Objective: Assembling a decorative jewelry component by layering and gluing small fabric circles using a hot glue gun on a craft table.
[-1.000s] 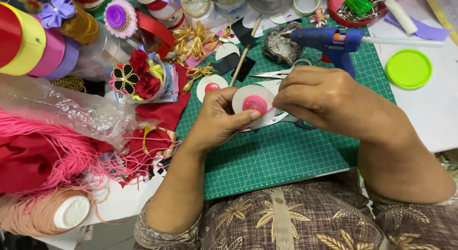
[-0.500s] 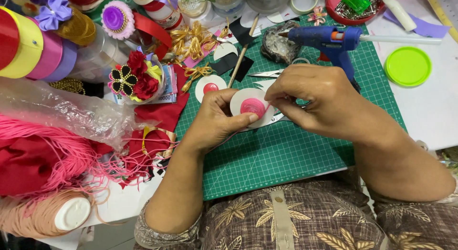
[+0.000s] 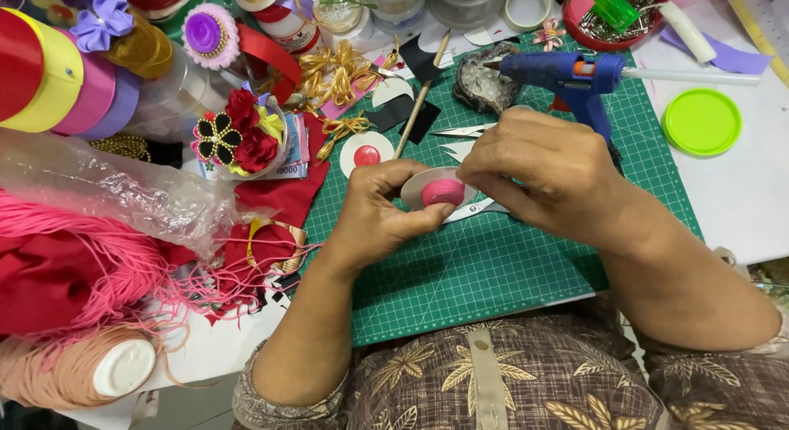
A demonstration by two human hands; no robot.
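Pink coiled-cord disc on a white round card [image 3: 442, 192], held above the middle of the green gridded cutting mat [image 3: 493, 274]. Left hand [image 3: 382, 212] pinches the card's edge, thumb under the pink coil. Right hand [image 3: 546, 171] curled over it, fingertips pressing the coil's right side. Blue glue gun [image 3: 575, 77] stands near the mat's far edge; scissors [image 3: 468, 134] lie just beyond the hands. Second white card with red centre [image 3: 366, 153] sits near the mat's left edge.
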